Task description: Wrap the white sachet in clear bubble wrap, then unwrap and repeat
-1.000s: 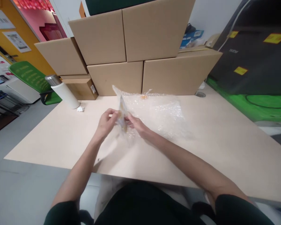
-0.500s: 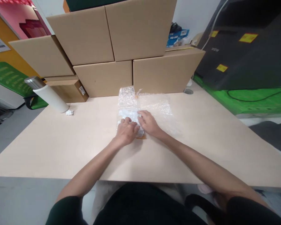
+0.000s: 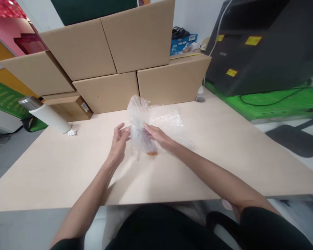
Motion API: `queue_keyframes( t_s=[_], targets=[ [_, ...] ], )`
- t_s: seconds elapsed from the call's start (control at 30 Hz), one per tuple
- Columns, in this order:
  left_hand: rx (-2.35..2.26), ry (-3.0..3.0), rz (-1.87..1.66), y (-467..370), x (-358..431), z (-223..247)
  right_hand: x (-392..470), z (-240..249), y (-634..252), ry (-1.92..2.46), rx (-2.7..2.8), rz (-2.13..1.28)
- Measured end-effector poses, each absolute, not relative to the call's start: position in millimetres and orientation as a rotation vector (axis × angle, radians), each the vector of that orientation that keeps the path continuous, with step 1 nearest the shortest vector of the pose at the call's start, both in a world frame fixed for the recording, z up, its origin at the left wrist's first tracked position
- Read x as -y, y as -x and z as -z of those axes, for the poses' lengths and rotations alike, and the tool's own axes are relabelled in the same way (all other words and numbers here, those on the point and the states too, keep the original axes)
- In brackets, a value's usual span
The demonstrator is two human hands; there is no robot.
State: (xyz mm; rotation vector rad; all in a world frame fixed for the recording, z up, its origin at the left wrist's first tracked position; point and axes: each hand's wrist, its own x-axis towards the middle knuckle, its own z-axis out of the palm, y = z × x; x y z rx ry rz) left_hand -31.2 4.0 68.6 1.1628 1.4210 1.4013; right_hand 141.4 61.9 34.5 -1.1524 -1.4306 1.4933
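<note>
A piece of clear bubble wrap [image 3: 138,116] stands raised and crumpled over the table, its lower part blurred. My right hand [image 3: 158,135] grips it from the right, with part of the fingers hidden by the plastic. My left hand [image 3: 119,140] is at its left edge, fingers apart and slightly bent; the fingertips are close to the plastic, and I cannot tell whether they touch it. Under the wrap's near end, a small orange-brown piece [image 3: 152,153] shows on the table. Flat to the right lies more bubble wrap [image 3: 169,119].
Cardboard boxes [image 3: 106,92] are stacked along the back of the table [image 3: 211,166]. At the back left stand a white bottle with a metal cap [image 3: 50,118] and a crumpled white scrap [image 3: 72,132]. Beyond the right edge is a large black case [image 3: 245,59] on a green surface.
The wrap that lay flat under both hands is now lifted and bunched up. My left hand has moved left, off its top; my right hand has taken hold of it. The view has shifted.
</note>
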Motion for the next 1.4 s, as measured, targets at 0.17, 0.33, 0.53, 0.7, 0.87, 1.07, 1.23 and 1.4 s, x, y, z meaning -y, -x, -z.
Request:
queue_keyframes(
  t_s=[0.17,0.33,0.53,0.7,0.87,1.07,1.23,1.4],
  targets=[
    [-1.188,-1.688,-1.184,-26.5,-14.1,-68.7,-54.8,-40.7,-179.7,0.976,1.154,-1.634],
    [-1.324,-2.145,-0.716,-75.1,-32.7,-47.1,-58.5,-23.6,-242.1,1.238,1.226,-1.249],
    [-1.422,-2.482,-0.305,-104.3,-37.7,-28.6,-75.4,-7.0,-279.0,1.601,1.389,-0.731],
    [-1.433,-2.603,-0.249,-109.4,-37.4,-22.9,-105.2,-15.4,-259.4,1.634,1.269,-0.925],
    [-1.387,-2.601,-0.264,-106.2,-37.5,-24.4,-121.9,-22.7,-234.8,1.519,1.228,-1.062],
    [-1.596,-2.470,-0.748,-59.0,-44.5,-52.9,-76.0,-41.0,-232.5,1.193,1.187,-1.401],
    [-1.184,-1.971,-0.767,5.8,-36.4,-76.2,-33.0,-71.2,-239.1,0.866,1.182,-1.636],
    [-0.810,-1.283,-0.869,17.8,-15.7,-67.6,-46.0,-64.5,-222.4,0.912,1.018,-1.518]
  ],
)
